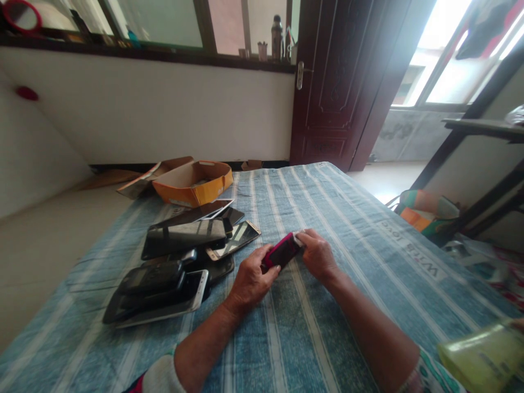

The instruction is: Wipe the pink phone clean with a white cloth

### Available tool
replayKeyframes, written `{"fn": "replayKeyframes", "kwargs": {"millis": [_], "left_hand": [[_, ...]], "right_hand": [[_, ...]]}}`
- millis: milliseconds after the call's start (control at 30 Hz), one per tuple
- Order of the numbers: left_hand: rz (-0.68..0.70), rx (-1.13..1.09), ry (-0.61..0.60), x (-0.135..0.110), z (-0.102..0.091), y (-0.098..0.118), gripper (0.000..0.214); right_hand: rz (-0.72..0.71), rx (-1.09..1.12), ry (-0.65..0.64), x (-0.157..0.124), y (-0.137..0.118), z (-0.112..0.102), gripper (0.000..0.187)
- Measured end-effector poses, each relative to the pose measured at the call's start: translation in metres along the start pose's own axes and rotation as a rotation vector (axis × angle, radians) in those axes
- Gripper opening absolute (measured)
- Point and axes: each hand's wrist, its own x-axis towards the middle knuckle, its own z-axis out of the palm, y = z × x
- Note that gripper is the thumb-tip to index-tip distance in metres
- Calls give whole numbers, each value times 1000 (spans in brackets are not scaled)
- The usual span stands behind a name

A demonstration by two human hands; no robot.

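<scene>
A small pink phone (281, 251) with a dark screen is held just above a blue striped cloth (347, 229) between both my hands. My left hand (250, 281) grips its near end with curled fingers. My right hand (317, 255) pinches its far end, where something small and white shows at the fingertips. Left of my hands lies a pile of several phones and tablets (180, 256), mostly dark screens, some stacked on each other.
An open orange cardboard box (194, 183) sits at the far left edge of the cloth. A dark wooden door (331, 82) stands beyond. A yellow-green bottle (483, 355) lies at the lower right, and colourful cloth (426, 210) beside a dark frame at right.
</scene>
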Motion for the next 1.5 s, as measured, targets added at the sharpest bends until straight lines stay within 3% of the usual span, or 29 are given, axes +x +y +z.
{"fn": "replayKeyframes", "kwargs": {"millis": [300,500,733,967,1267,1500], "left_hand": [[1,154,-69,4,6,-1,65],[-38,218,-32,12,6,0,44],[-94,14,-31,10,-6,6,34],[-177,-174,-2,8,-6,11,44],[-184,-45,44,8,-6,6,33],[-178,35,21,8,-4,9,22]], "right_hand": [[30,128,91,2,3,3,42],[65,207,161,5,2,2,38],[113,289,191,8,4,0,32],[224,536,58,8,3,-1,30],[117,285,-12,5,-5,-7,31],[-17,19,-51,-8,-24,1,32]]}}
